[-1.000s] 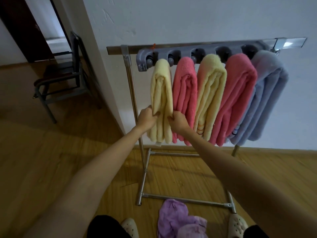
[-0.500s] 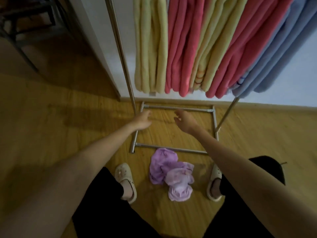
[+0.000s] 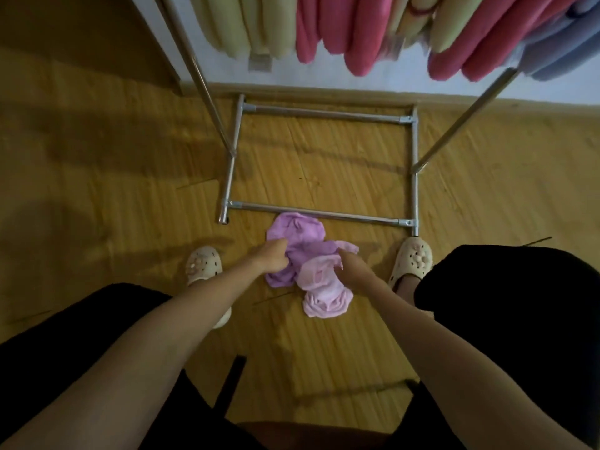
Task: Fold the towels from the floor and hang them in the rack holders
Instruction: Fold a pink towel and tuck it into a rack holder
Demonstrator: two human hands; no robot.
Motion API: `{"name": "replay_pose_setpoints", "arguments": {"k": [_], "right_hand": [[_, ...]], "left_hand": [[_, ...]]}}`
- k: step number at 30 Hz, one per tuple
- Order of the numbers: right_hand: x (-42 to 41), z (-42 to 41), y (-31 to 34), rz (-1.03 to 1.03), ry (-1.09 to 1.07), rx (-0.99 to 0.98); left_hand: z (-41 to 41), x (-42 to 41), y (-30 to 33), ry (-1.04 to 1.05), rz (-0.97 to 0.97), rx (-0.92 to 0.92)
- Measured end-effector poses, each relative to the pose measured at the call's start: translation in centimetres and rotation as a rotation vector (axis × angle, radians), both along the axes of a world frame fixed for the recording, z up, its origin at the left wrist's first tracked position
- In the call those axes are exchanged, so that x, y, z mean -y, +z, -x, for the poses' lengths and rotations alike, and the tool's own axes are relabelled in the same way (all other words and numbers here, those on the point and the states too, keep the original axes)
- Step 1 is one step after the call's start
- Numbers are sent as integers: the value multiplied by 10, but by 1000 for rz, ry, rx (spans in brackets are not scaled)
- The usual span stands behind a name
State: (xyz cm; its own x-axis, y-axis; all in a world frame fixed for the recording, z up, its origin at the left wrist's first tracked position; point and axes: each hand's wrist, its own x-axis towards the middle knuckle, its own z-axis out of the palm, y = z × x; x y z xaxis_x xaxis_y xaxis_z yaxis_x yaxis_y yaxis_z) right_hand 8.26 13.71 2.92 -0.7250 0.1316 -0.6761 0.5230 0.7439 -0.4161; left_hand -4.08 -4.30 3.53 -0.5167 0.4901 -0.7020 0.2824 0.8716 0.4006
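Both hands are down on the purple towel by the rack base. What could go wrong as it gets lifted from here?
1. The purple towel lies crumpled against the front bar of the rack base, so a fold may snag on it as it rises.
2. The left hand and right hand grip bunched cloth, not corners; it will probably come up tangled and need shaking out.
3. The hanging towels sit close above; standing up may brush and disturb them.
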Motion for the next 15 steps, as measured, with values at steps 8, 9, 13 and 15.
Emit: {"name": "replay_pose_setpoints", "arguments": {"k": [8,9,13,15], "right_hand": [[3,-2,-71,-61,148,144],[2,-1,-76,-65,163,151],[-5,6,-94,-93,206,160],[-8,9,-99,-101,216,164]], "left_hand": [[-23,-21,-92,26,55,105],[-26,-22,-101,42,69,128],[-36,-28,-125,107,92,177],[-41,-32,-134,142,99,201]]}}
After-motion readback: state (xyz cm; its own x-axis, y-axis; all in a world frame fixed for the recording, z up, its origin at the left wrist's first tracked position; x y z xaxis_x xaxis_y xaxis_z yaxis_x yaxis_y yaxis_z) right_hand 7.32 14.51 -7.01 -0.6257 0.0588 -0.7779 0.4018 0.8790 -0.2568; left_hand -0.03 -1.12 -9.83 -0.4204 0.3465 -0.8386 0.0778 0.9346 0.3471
